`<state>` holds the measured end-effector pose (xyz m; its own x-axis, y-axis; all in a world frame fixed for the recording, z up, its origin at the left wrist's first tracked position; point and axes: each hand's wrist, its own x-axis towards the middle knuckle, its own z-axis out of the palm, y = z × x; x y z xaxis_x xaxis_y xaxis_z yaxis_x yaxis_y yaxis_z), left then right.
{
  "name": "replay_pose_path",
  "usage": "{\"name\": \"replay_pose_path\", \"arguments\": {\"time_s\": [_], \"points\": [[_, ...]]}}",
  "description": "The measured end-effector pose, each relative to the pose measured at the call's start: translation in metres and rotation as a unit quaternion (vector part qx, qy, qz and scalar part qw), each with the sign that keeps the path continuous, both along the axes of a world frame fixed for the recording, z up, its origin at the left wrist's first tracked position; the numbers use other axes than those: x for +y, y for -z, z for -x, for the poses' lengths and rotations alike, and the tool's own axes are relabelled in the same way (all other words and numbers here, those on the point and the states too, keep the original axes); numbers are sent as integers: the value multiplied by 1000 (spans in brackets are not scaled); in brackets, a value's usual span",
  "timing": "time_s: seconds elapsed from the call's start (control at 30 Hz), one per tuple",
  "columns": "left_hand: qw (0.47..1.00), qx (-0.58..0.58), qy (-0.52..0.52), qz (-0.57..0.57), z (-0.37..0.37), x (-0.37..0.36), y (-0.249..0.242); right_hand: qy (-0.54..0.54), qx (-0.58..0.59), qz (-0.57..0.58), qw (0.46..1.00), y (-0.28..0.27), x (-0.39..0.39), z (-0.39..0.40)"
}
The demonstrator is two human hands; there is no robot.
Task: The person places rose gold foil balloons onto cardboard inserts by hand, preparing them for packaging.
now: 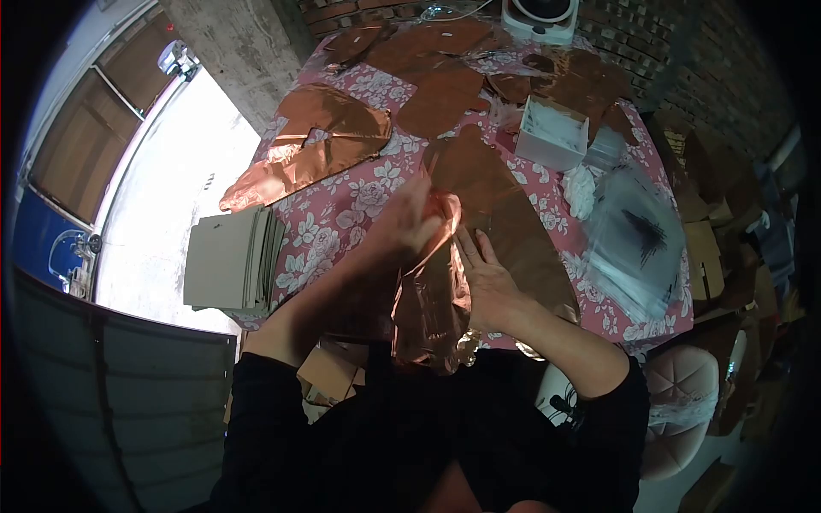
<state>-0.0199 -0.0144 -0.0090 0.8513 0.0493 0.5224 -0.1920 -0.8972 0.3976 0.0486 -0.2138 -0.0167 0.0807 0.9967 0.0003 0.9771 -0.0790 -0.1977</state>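
A folded piece of copper-coloured foil (432, 312) lies in front of me and hangs over the table's near edge. Its upper end curls up in a bright fold beside my left hand (416, 221), whose fingers are smeared by motion. Flat along the right side of the folded foil rests my right hand (489, 286), with its fingers stretched out and apart. Beneath and beyond both hands spreads a larger sheet of brownish copper foil (505, 209), wide toward me and narrowing to a rounded far end.
More foil pieces (333, 128) cover the back and left of the floral tablecloth (372, 197). A stack of grey cardboard (224, 261) stands at the left edge. On the right are a white box (552, 145) and clear plastic bags (634, 239). A padded stool (682, 406) sits nearby.
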Motion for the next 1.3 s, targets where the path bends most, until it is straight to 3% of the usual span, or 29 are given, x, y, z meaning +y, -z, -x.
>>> {"name": "replay_pose_path", "arguments": {"time_s": [0.03,0.17,0.2,0.27,0.37,0.4,0.47,0.6,0.63,0.7,0.73,0.8,0.87,0.9,0.93,0.97,1.0,1.03,1.1,1.13,1.2,1.23,1.3], "points": [[992,3,-33,124,-2,0,-3,13,-27,30,999,2,-1,-1],[992,8,-121,47,-23,49,21,4,-54,41,998,-10,-1,2],[996,-51,-76,7,-27,54,26,3,-55,41,998,-5,-1,1],[998,-37,-36,-23,-33,58,21,-12,23,-103,994,16,-1,-1],[999,-11,31,-39,-43,59,10,-9,-16,-186,982,27,3,-1],[998,1,56,-24,-45,58,6,-8,-17,-186,982,25,1,-2],[996,12,46,-78,-49,63,4,4,20,-19,1000,-1,-2,0],[976,17,-6,-217,-47,71,-2,7,-5,4,1000,4,-1,-1],[976,18,-6,-218,-45,70,-3,10,-15,-47,999,14,1,-1],[995,4,4,-104,-41,68,-2,12,-24,-99,995,26,0,-3],[995,4,4,-104,-38,67,-2,12,-11,-66,998,15,0,-2],[999,-25,25,10,-33,63,-1,12,1,-32,999,20,1,-2],[998,-33,-9,50,-26,60,19,15,-135,-209,968,44,7,-4],[994,-39,-42,90,-23,61,30,13,-136,-209,968,42,5,-5],[994,-41,-44,90,-21,53,22,11,-79,-122,989,24,1,-4],[975,43,-81,202,-19,41,6,10,-21,-34,999,14,0,-3],[935,126,-115,310,-19,34,-3,9,-22,-34,999,17,0,-3],[935,125,-116,311,-21,37,4,4,3,-60,998,22,1,-4],[794,99,-16,599,-30,47,22,0,26,-86,996,23,0,-4],[794,98,-15,599,-28,43,19,0,16,-80,997,22,0,-4],[937,22,-10,348,-25,35,14,1,4,-74,997,20,0,-4],[937,21,-9,348,-28,39,20,2,0,-71,997,20,1,-3],[807,84,34,583,-39,55,44,4,-5,-67,998,19,1,-4]]}}
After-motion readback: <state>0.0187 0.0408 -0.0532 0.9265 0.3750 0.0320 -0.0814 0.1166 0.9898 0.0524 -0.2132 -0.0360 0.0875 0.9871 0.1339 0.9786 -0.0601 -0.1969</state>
